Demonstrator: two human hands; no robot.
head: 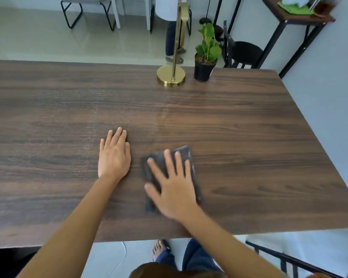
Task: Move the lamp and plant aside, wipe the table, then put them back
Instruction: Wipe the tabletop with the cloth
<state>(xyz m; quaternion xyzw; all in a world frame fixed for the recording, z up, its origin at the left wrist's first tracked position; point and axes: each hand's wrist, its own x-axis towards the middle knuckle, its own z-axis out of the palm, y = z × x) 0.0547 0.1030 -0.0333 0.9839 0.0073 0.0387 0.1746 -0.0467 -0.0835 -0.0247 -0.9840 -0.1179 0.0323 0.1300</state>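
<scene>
A dark wooden table (48,109) fills the view. At its far edge stands a gold lamp (171,77) with a round base and thin stem. Just right of it sits a small green plant in a black pot (205,69). My right hand (172,187) lies flat with spread fingers on a dark grey cloth (186,155) near the table's front edge; the hand is motion-blurred. My left hand (114,155) rests palm-down on the bare wood just left of the cloth, holding nothing. A faint damp streak runs across the wood beyond the cloth.
A person stands behind the table near the lamp (172,37). A black stool (246,52) and a dark shelf unit (295,15) stand at the back right. Chairs and a white table (129,11) are at the far left. A black chair frame (289,259) is near my legs.
</scene>
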